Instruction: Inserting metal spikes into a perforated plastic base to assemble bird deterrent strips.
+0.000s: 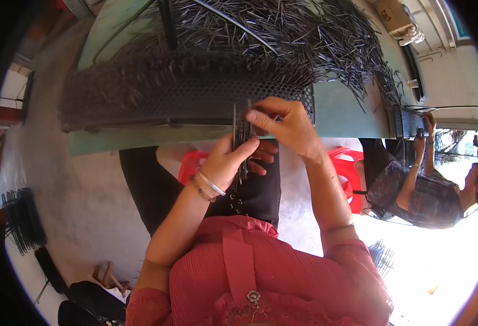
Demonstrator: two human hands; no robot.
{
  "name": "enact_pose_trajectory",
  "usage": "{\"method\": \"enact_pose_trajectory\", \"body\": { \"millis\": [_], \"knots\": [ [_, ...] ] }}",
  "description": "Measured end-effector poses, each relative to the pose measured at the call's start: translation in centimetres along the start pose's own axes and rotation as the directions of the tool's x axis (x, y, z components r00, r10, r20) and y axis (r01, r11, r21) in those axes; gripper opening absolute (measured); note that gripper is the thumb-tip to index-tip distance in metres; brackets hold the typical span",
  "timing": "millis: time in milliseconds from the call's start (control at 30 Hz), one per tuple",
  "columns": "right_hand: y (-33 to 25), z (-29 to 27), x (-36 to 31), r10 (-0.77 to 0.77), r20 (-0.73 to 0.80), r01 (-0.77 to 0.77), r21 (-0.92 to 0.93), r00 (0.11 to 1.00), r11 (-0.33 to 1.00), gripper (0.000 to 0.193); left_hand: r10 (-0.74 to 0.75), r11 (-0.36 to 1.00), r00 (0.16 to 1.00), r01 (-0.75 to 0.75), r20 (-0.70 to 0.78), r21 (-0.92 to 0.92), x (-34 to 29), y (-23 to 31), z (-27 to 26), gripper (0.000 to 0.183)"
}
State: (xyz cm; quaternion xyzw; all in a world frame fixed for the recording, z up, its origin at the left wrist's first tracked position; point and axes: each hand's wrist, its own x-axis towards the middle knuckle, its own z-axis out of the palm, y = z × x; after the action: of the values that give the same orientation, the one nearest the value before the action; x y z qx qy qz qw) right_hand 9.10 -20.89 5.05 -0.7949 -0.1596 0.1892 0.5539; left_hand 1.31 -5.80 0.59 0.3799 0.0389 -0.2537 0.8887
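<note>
My left hand (224, 161) is closed around a bundle of thin dark rods (243, 130), which stands roughly upright above my lap at the table's edge. At the upper part of that bundle, the thumb and fingers of my right hand (289, 126) are pinched together on rods. How many it grips is hidden. Right behind both hands lies a long black rack (206, 100) with a perforated, honeycomb-like face. Many dark rods stick up out of it, blurred toward the left.
A large heap of loose dark rods (326, 38) covers the far part of the green table (347, 106). Red plastic stools (345, 174) stand below. At the right, another person (421, 187) works at a similar rack. Black racks (24, 220) lean at the left.
</note>
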Motion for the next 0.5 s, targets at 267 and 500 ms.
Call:
{"method": "enact_pose_trajectory", "body": {
  "millis": [267,500],
  "knots": [
    [0.8,-1.1,-0.9,0.089,-0.143,-0.059,0.201,0.986,0.978,0.021,-0.05,0.999,0.997,0.049,-0.051,-0.016,0.5,-0.6,1.1,0.039],
    [0.4,-4.2,2.1,-0.203,-0.526,0.275,0.063,0.826,0.959,0.019,-0.083,0.996,0.995,0.081,-0.055,-0.036,2.0,0.2,1.7,0.036]
  ]
}}
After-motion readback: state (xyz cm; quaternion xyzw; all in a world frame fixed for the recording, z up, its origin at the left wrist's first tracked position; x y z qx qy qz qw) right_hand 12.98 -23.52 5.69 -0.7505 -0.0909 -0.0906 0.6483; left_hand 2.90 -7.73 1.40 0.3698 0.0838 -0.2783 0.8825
